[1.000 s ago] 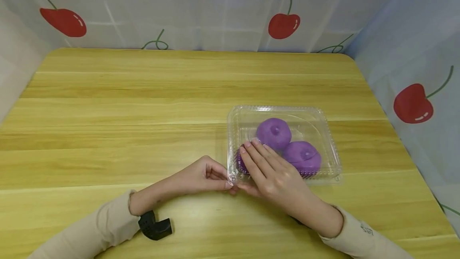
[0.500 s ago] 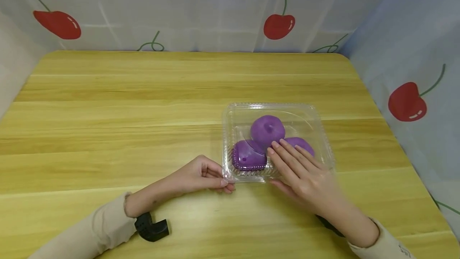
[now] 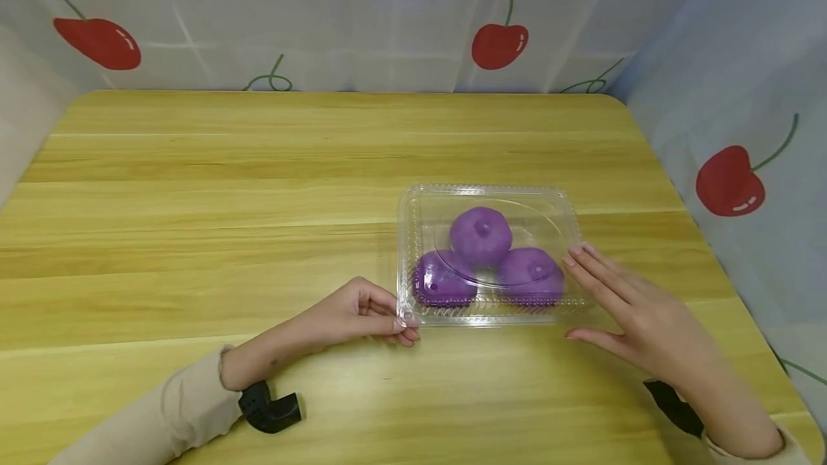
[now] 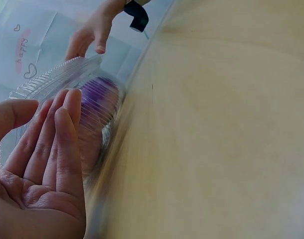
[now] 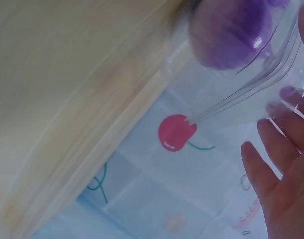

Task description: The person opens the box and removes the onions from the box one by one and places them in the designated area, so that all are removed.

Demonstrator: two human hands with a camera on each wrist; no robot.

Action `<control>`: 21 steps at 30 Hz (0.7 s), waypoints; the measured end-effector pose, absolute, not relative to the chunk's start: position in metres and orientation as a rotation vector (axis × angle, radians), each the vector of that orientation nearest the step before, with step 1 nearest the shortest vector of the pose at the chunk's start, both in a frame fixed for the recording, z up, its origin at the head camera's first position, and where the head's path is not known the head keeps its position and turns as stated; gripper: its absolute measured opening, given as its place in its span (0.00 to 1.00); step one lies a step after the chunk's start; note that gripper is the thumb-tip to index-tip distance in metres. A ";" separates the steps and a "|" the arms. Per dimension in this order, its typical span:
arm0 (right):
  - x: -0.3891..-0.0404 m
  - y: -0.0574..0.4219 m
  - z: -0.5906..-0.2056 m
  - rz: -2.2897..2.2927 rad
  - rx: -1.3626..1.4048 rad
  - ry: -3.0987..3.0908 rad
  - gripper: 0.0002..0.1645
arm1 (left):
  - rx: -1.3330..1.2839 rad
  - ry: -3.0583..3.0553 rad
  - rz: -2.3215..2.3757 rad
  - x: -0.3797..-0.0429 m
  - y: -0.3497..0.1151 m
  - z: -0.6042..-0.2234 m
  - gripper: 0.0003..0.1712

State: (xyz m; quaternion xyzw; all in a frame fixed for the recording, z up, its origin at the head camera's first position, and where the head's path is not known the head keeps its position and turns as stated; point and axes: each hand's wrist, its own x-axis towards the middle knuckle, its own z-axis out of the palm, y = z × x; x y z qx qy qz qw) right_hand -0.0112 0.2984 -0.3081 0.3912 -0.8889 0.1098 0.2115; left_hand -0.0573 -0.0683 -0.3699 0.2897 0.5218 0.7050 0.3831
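Observation:
A clear plastic clamshell box (image 3: 465, 318) sits on the table right of centre. Inside it are three round purple bun-like pieces, one at the back (image 3: 481, 235), one at front left (image 3: 444, 278) and one at front right (image 3: 531, 276); small nubs show on top. My left hand (image 3: 362, 314) holds the box's near left corner, thumb on top and fingers underneath. My right hand (image 3: 636, 321) is at the box's right side, its straight fingertips right at the lid's edge and its thumb spread apart. In the right wrist view, the purple pieces (image 5: 229, 32) show through the plastic.
The wooden table (image 3: 226, 185) stretches far to the left and back. Behind it and on the right hangs a pale curtain (image 3: 362, 20) printed with red cherries. Black wrist devices (image 3: 268, 407) are worn at both wrists.
My right hand has slid right across the lid, from the left piece past the right one to the right edge. The left hand stays at the corner.

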 end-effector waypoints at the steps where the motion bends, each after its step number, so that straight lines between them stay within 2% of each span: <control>1: -0.012 0.302 -0.308 0.326 1.099 -2.481 0.44 | 0.734 1.326 1.798 -0.057 -0.068 -0.370 0.14; 11: -0.017 0.312 -0.312 0.435 1.139 -2.475 0.40 | 0.735 1.322 1.794 -0.058 -0.069 -0.370 0.14; 21: -0.018 0.298 -0.310 0.198 1.168 -2.262 0.35 | 0.701 1.371 1.785 -0.060 -0.072 -0.369 0.14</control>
